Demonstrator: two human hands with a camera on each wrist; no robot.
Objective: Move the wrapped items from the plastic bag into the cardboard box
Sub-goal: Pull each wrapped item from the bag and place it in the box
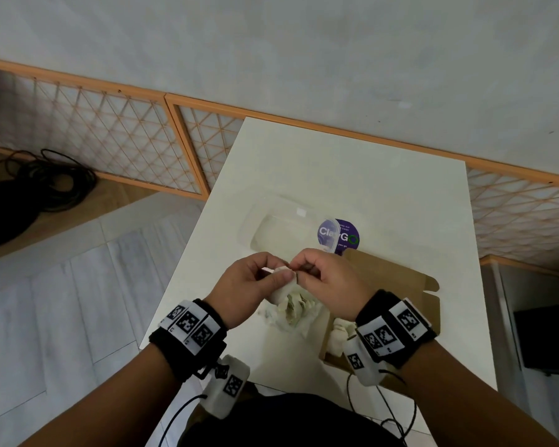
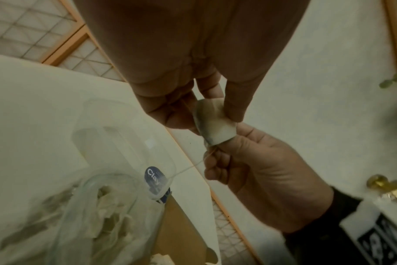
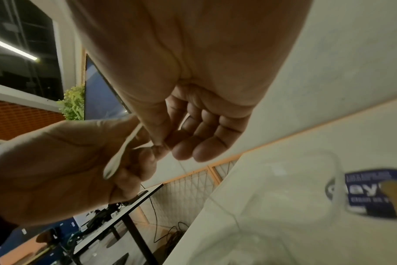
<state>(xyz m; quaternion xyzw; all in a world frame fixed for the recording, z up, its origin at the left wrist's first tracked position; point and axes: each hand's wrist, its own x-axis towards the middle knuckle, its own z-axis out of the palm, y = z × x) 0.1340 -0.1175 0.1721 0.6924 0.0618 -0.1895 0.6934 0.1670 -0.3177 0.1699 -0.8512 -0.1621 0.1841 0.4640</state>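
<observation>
Left hand [image 1: 255, 287] pinches a small pale wrapped item [image 2: 213, 123] above the crumpled plastic bag [image 1: 291, 312], whose contents are blurred; right hand [image 1: 329, 279] pinches the item's other end. At right, the open cardboard box [image 1: 397, 285], partly hidden by the right wrist, holds white wrapped pieces [image 1: 339, 337].

Wore black wristbands [image 1: 192, 330] bearing 3 white square-code tags on each bare forearm; white tagged camera pods [image 1: 226, 388] hung at 6 o'clock, trailing thin black cables [image 1: 397, 414]. Dark clothing below.
</observation>
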